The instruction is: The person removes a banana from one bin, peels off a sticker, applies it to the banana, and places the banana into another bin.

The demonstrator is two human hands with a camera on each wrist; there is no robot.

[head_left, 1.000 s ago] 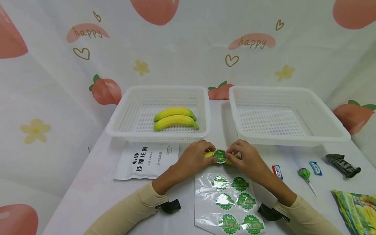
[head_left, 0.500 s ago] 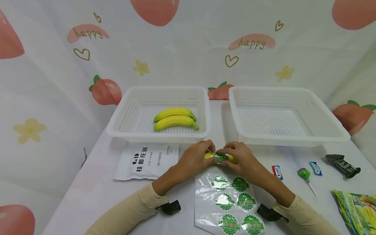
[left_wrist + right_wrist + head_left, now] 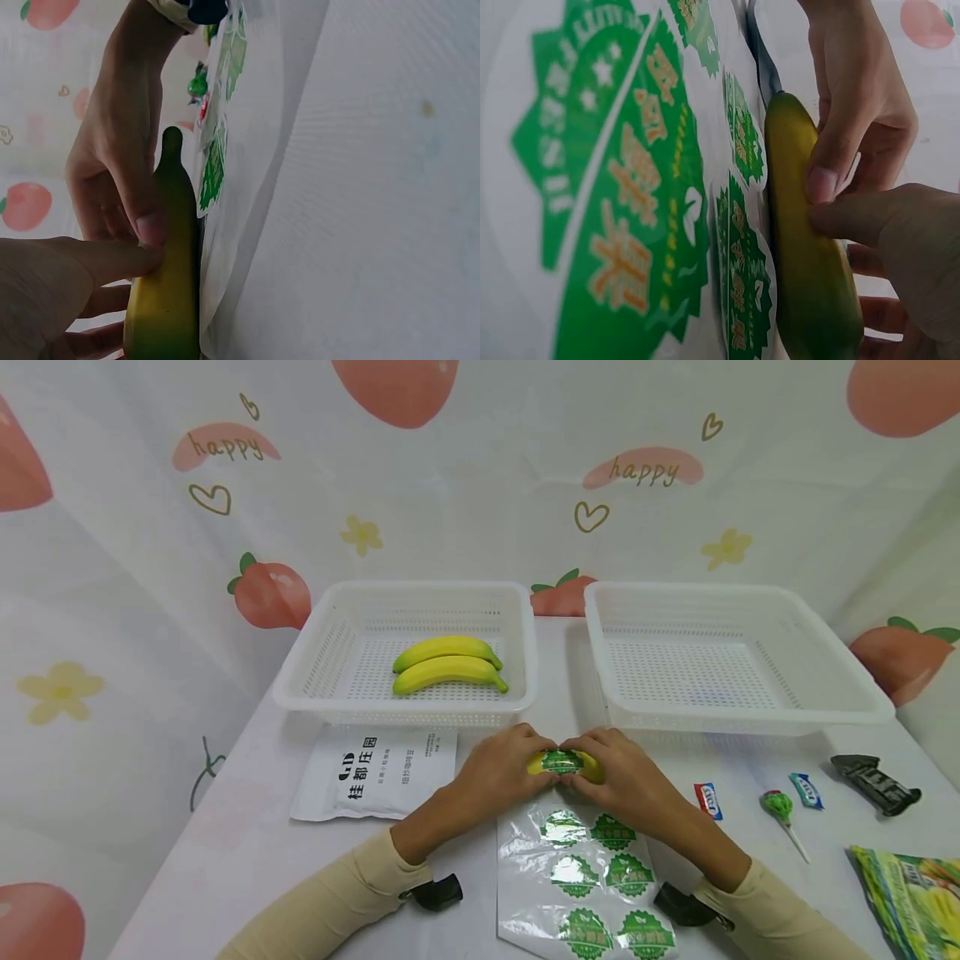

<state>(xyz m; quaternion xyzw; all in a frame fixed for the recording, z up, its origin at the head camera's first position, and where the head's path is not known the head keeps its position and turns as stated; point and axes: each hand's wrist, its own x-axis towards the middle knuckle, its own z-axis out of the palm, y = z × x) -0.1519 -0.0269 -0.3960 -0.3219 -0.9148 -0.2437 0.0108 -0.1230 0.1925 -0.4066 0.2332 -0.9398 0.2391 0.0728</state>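
Note:
A yellow banana with green ends [image 3: 169,300] lies on the table, between the two hands and just beyond a sheet of stickers [image 3: 521,885]. Around its left half my left hand [image 3: 501,768] grips, thumb on the near side and fingers over the far side. Holding the right half the same way is my right hand [image 3: 626,777]. The two thumbs meet at the banana's near side. A round green sticker [image 3: 561,762] lies across the top of the banana, its edges partly under the fingertips. Both wrist views show the thumbs pressing the banana's side, where the sticker is hidden.
A white basket [image 3: 300,693] with two bananas [image 3: 450,672] stands behind at left, a second white basket [image 3: 750,714] at right. A silver-white pouch [image 3: 375,777] lies left. To the right lie small wrapped candies [image 3: 707,800], a lollipop [image 3: 777,806], a black packet [image 3: 876,783] and a green-yellow bag [image 3: 911,893].
The sticker, earlier pinched at its right edge and standing up flat, now curves over the banana. The right hand has moved left from the sticker's edge onto the banana, closer to the left hand.

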